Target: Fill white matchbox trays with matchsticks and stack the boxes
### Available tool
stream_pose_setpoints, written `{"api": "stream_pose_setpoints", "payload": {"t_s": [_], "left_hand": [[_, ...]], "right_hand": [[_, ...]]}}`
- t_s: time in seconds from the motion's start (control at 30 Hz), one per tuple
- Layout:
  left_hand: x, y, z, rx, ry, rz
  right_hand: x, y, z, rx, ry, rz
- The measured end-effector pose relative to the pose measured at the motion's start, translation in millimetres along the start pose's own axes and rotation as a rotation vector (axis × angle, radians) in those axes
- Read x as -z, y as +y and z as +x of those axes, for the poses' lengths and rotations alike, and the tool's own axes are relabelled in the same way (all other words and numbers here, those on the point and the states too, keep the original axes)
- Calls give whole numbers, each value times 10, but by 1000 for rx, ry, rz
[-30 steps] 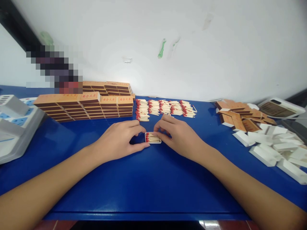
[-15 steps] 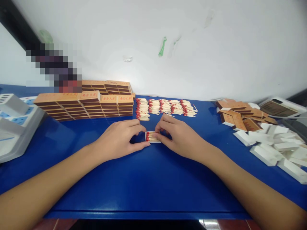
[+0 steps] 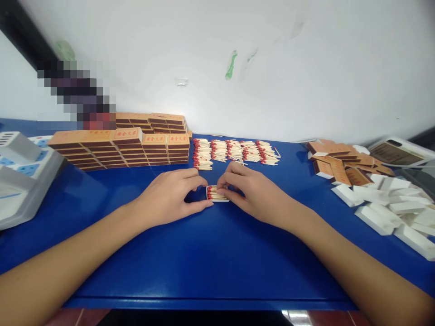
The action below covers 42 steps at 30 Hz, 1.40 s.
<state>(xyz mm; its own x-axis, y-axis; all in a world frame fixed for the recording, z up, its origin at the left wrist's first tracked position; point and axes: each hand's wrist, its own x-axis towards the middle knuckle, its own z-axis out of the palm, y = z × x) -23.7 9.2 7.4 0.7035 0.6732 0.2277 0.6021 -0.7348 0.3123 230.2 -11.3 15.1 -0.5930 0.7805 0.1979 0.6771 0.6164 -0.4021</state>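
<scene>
A small white matchbox tray filled with red-tipped matches lies on the blue table at the centre. My left hand pinches the tray's left end between thumb and forefinger. My right hand has its fingers closed over the tray's right end and presses on the matches. Behind the hands lie several bundles of loose matches in a row.
Stacks of closed orange matchboxes stand at the back left. Orange sleeves and white empty trays are heaped at the right. A grey-white power strip sits at the left edge. A white wall rises behind the table.
My right fingers have slid a little further left over the matches in the tray. The left hand and the tray have barely moved.
</scene>
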Motion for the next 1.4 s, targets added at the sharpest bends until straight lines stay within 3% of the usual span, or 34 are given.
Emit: {"api": "stream_pose_setpoints", "payload": {"t_s": [1.4], "left_hand": [[-9, 0, 3, 9, -13, 7]], "right_hand": [[14, -88, -36, 118, 66, 48]]}}
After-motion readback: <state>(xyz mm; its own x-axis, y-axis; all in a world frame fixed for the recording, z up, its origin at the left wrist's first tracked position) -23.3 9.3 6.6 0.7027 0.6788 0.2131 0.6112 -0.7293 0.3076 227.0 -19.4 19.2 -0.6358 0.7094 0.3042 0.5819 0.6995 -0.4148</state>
